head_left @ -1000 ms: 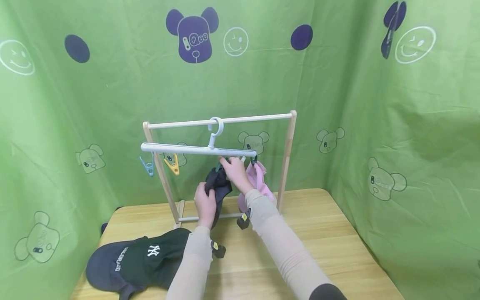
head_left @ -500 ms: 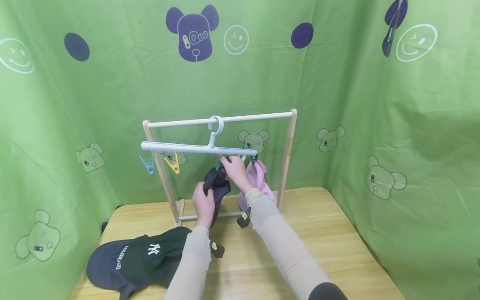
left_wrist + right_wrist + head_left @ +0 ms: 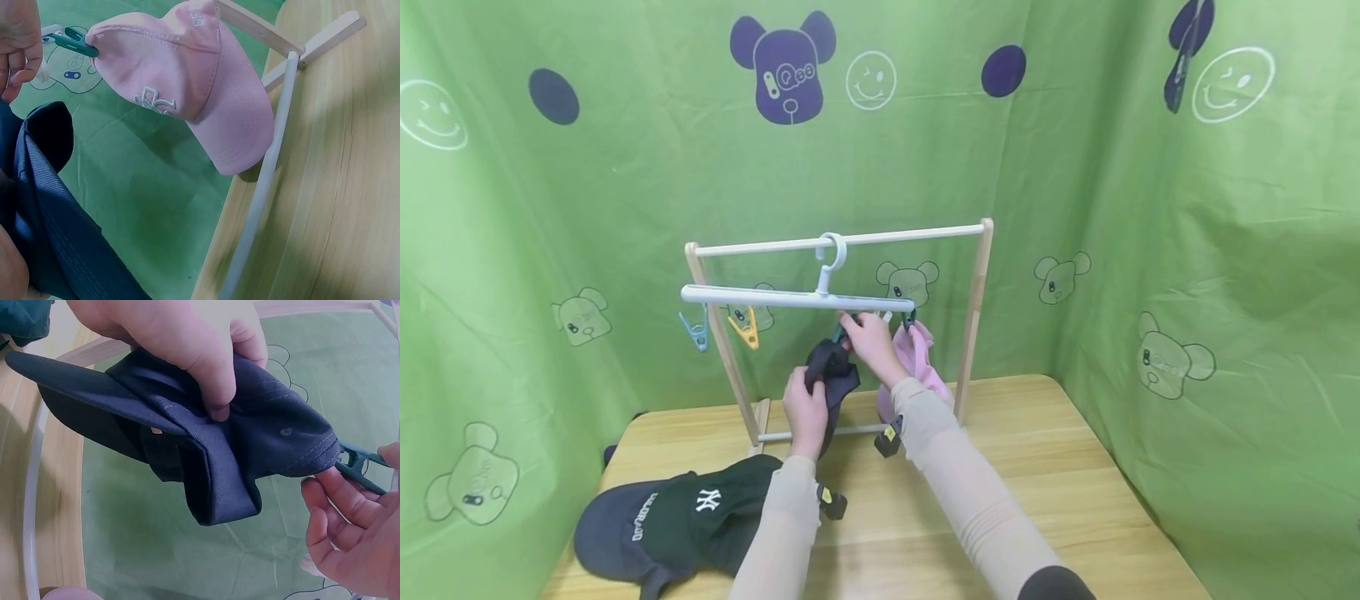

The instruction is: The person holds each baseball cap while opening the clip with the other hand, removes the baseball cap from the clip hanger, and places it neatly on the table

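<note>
A navy baseball cap (image 3: 237, 419) hangs below the hanger's bar, its brim toward the lower left in the right wrist view. My left hand (image 3: 807, 415) grips the folded cap, thumb on the fabric. With thumb and fingers, my right hand (image 3: 872, 342) pinches the handles of a dark green clothespin (image 3: 357, 464) under the bar. The clothespin's jaws meet the cap's edge; how firmly they bite cannot be told. Just right of my right hand, a pink cap (image 3: 162, 69) hangs from another green clothespin (image 3: 72, 41).
A pale blue hanger (image 3: 752, 295) hooks over a wooden rack's rail (image 3: 917, 238). Blue (image 3: 698, 333) and yellow (image 3: 747, 331) clothespins dangle at its left. Dark caps (image 3: 677, 525) lie on the table (image 3: 1030, 467) at the front left. Green curtains surround it.
My left hand and the part of the navy cap it holds have shifted slightly left and down. My right hand stays nearly still at the clothespin.
</note>
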